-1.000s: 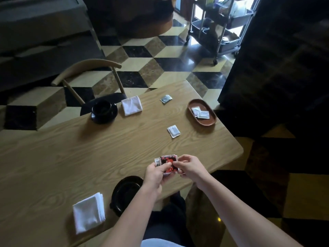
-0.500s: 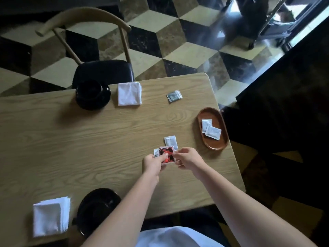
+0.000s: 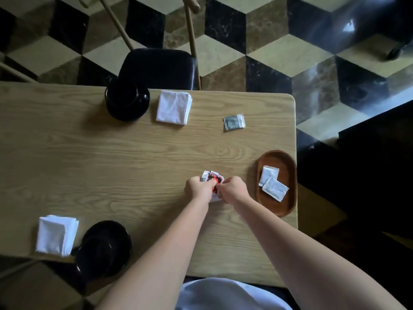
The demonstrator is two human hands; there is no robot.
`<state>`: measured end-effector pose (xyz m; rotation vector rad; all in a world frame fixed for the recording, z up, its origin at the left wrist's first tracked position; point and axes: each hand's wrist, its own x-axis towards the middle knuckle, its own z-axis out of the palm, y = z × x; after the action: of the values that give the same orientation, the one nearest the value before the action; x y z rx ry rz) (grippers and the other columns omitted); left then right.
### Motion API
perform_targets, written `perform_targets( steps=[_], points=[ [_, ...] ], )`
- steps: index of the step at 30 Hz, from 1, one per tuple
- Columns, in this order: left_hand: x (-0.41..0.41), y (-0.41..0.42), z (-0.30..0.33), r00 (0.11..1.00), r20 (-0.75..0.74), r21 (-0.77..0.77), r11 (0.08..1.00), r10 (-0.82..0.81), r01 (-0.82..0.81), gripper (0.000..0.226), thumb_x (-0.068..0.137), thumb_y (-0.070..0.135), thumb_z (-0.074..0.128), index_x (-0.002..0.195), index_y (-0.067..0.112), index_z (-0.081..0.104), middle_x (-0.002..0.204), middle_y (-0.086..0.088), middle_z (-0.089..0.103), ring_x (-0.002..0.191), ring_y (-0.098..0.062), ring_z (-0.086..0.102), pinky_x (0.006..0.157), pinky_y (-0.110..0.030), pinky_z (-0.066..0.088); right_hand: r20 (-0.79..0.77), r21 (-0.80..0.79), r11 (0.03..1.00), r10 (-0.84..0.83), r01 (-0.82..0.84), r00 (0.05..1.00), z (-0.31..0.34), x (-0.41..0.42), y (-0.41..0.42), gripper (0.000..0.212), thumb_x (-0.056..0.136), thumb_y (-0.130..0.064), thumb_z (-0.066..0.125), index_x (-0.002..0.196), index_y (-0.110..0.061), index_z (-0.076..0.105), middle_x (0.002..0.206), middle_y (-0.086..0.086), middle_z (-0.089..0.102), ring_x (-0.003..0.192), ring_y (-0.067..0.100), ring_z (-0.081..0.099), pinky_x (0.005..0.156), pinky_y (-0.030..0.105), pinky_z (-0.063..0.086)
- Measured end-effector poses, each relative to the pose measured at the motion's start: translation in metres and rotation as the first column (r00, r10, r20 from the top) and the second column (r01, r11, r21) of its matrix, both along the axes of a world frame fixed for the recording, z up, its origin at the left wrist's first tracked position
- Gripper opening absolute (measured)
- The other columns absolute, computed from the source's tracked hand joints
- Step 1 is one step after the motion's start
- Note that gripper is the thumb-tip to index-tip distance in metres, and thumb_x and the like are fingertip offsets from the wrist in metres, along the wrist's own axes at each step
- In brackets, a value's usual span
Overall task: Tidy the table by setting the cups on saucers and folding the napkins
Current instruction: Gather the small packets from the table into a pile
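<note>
A black cup on its saucer [image 3: 127, 100] stands at the table's far edge, with a folded white napkin [image 3: 174, 107] right of it. A second black cup and saucer [image 3: 105, 247] sits at the near edge beside another folded white napkin [image 3: 57, 234]. My left hand [image 3: 199, 189] and my right hand [image 3: 233, 190] meet over the table's right half and together pinch a small red-and-black packet [image 3: 212, 177]. A white packet seen under it earlier is mostly hidden by my hands.
A brown oval tray [image 3: 288, 166] with two white sachets lies at the right edge of the wooden table [image 3: 111, 166]. A grey sachet [image 3: 234, 122] lies further back. A black-seated chair [image 3: 156, 68] stands beyond the far edge, on a chequered floor.
My head has tipped down, so the view is now more overhead. Both hands, still holding the red packet, have moved forward over the white packet that lay beyond them.
</note>
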<state>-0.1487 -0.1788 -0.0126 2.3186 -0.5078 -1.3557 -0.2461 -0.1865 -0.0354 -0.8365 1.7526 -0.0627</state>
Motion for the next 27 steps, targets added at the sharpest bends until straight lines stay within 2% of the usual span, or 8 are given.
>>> perform_targets(
  steps=[4,7,9,12,15,19,23,27],
  points=[
    [0.001,-0.006,-0.005,0.995,-0.065,0.024,0.997,0.077,-0.075,0.016,0.067,0.011,0.082,0.068,0.01,0.066,0.062,0.0,0.063,0.057,-0.015,0.055,0.046,-0.021,0.039,0.022,0.034,0.991,0.13,-0.131,0.991,0.004,-0.014,-0.015,0.024,0.077,-0.021,0.061,0.074,-0.001,0.074,0.069,0.015,0.073,0.065,0.029,0.07,0.069,0.045,0.062],
    [0.004,-0.011,-0.01,0.979,-0.123,0.005,0.987,0.16,-0.161,0.02,0.069,0.009,0.082,0.079,0.002,0.066,0.072,-0.008,0.066,0.065,-0.017,0.058,0.057,-0.025,0.042,-0.177,-0.114,0.932,0.321,-0.343,0.93,0.008,-0.032,-0.058,0.021,0.077,-0.021,0.057,0.065,-0.003,0.061,0.06,0.009,0.062,0.068,0.033,0.065,0.053,0.033,0.047],
    [0.003,-0.015,-0.012,0.957,-0.209,0.019,0.979,0.203,-0.203,0.024,0.071,0.006,0.08,0.09,0.001,0.066,0.082,-0.014,0.064,0.076,-0.022,0.058,0.068,-0.036,0.044,-0.312,-0.256,0.867,0.344,-0.427,0.886,0.011,-0.042,-0.093,0.01,0.081,-0.02,0.056,0.079,-0.012,0.062,0.082,0.008,0.062,0.085,0.034,0.063,0.064,0.031,0.043],
    [0.001,-0.02,-0.012,0.917,-0.337,0.025,0.975,0.215,-0.219,0.016,0.078,0.0,0.075,0.089,0.004,0.064,0.083,-0.013,0.068,0.071,-0.024,0.066,0.065,-0.039,0.055,-0.44,-0.36,0.757,0.378,-0.546,0.814,0.009,-0.047,-0.142,0.027,0.088,-0.012,0.055,0.114,-0.014,0.06,0.12,0.012,0.052,0.097,0.036,0.061,0.075,0.038,0.048],
    [-0.001,-0.022,-0.009,0.882,-0.409,0.015,0.967,0.237,-0.253,0.019,0.081,-0.005,0.071,0.097,0.0,0.064,0.085,-0.014,0.07,0.071,-0.024,0.069,0.057,-0.035,0.06,-0.533,-0.383,0.642,0.433,-0.664,0.727,0.006,-0.047,-0.174,0.031,0.086,-0.006,0.059,0.116,-0.015,0.057,0.121,0.013,0.047,0.09,0.038,0.06,0.066,0.038,0.046],
    [-0.002,-0.024,-0.008,0.887,-0.406,-0.007,0.97,0.22,-0.244,0.024,0.083,-0.005,0.069,0.106,-0.006,0.062,0.091,-0.017,0.068,0.076,-0.027,0.069,0.065,-0.042,0.061,-0.582,-0.287,0.571,0.533,-0.769,0.614,-0.001,-0.047,-0.192,0.039,0.085,-0.006,0.065,0.12,-0.016,0.054,0.118,0.01,0.048,0.078,0.034,0.059,0.057,0.036,0.043],
    [-0.006,-0.026,-0.01,0.905,-0.387,-0.034,0.978,0.178,-0.207,0.021,0.082,-0.003,0.071,0.102,-0.007,0.064,0.091,-0.018,0.068,0.079,-0.029,0.067,0.081,-0.058,0.056,-0.591,-0.276,0.581,0.525,-0.766,0.612,-0.007,-0.044,-0.194,0.037,0.083,-0.007,0.069,0.116,-0.012,0.052,0.113,0.013,0.049,0.074,0.035,0.055,0.057,0.036,0.039],
    [-0.011,-0.028,-0.011,0.902,-0.403,-0.043,0.981,0.157,-0.189,0.018,0.082,-0.001,0.071,0.099,-0.002,0.065,0.085,-0.014,0.069,0.069,-0.022,0.069,0.066,-0.042,0.06,-0.572,-0.214,0.675,0.499,-0.706,0.65,-0.007,-0.05,-0.185,0.015,0.083,-0.008,0.064,0.098,-0.01,0.06,0.099,0.012,0.066,0.084,0.037,0.063,0.063,0.035,0.04]
  ],
)
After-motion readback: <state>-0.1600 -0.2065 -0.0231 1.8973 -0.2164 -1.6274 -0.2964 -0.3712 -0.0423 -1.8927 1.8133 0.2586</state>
